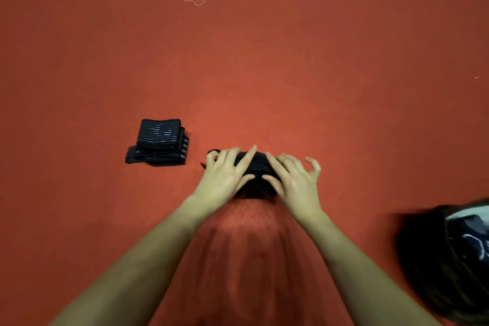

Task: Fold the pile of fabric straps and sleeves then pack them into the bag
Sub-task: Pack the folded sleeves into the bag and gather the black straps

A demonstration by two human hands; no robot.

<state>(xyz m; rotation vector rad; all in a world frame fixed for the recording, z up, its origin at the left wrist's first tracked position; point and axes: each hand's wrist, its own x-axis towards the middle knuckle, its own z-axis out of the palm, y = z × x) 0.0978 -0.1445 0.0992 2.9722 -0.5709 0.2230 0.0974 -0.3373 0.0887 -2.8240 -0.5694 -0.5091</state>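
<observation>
1. Black strap (255,167): lain on the red surface (291,74), centre, pressed under both hands.
2. Left hand (225,174): fingers spread flat upon it.
3. Right hand (292,178): likewise pressing, outer fingers lifted.
4. Folded stack (160,144): left, apart.
5. Bag (449,259), apparently: blurred, lower right.

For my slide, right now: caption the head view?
Both hands press a black fabric piece beside a folded stack on red cloth.

Matt red felt-like surface (264,61); ribbed black elastic straps (158,137)
</observation>
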